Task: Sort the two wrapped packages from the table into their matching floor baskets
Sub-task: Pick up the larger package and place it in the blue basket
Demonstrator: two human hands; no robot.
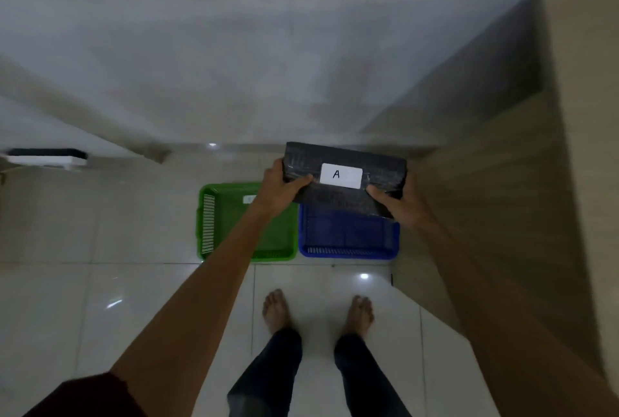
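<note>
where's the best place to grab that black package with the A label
Grip the black package at its two short ends, coming in from left and right, as the left hand and right hand do: it is flat and wide, which leaves the label uncovered.

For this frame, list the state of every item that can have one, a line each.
Black plastic-wrapped package: held in the air over the baskets, white "A" label facing up.
Left hand: gripping the package's left end.
Right hand: gripping its right end.
Green plastic basket: on the floor, nothing visible inside.
Blue plastic basket: on the floor, partly hidden by the package.
</note>
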